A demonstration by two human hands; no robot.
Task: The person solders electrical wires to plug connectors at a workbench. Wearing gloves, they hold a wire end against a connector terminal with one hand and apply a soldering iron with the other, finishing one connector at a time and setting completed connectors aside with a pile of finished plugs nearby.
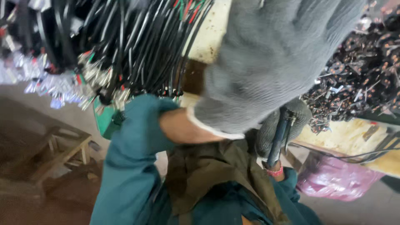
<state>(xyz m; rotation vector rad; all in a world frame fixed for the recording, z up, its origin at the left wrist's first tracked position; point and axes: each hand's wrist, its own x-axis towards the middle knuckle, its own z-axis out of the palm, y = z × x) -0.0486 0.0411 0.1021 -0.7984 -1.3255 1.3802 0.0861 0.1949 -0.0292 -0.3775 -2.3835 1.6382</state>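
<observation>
Right now the left hand (pixel 275 62), in a grey glove, is raised close to the camera; I cannot tell how its fingers sit. The right hand (pixel 283 125) grips a dark tool handle (pixel 278 139). Beyond the fingers hang many black cables (pixel 137 46); cut bits (pixel 358 79) are piled right.

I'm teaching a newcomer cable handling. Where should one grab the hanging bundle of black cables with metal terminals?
Grip the bundle of black cables around the straight black run above the splayed metal terminals, probably from the open left side; the ends fan out loosely, and the grey-gloved left hand crowds the right.
</observation>
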